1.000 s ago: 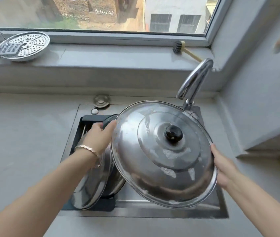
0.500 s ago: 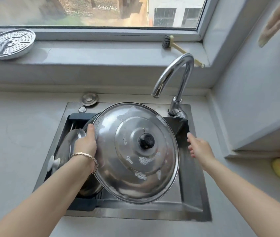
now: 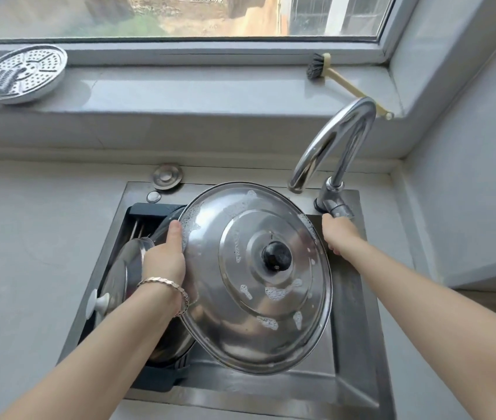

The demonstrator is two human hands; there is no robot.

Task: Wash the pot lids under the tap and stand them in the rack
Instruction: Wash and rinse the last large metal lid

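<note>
Over the steel sink [image 3: 359,313], the left hand [image 3: 165,259] presses its thumb on the top face of a large round stainless-steel lid [image 3: 240,298]. Its fingers are tucked out of sight behind the left rim, so this hand alone pinches the lid. The lid hangs above the basin, tilted, with its black knob [image 3: 276,256] towards the person and patches of white foam across it. The right hand [image 3: 339,234] is up against the short lever [image 3: 337,209] of the curved chrome tap [image 3: 334,137]. From where I stand I cannot tell whether its fingers wrap the lever or only touch it, and I see no water running. The coming move, I'd say, turns on the spout mouth. It sits just beyond and above the lid's upper right rim, nearer the right hand, so the foamy face would have to shift up and right to meet the flow. Both forearms reach forward, the left with a bracelet [image 3: 165,283] at the wrist. Left of the big lid, a smaller steel lid with a white knob [image 3: 119,277] stands on edge in the dark rack [image 3: 149,209].
</note>
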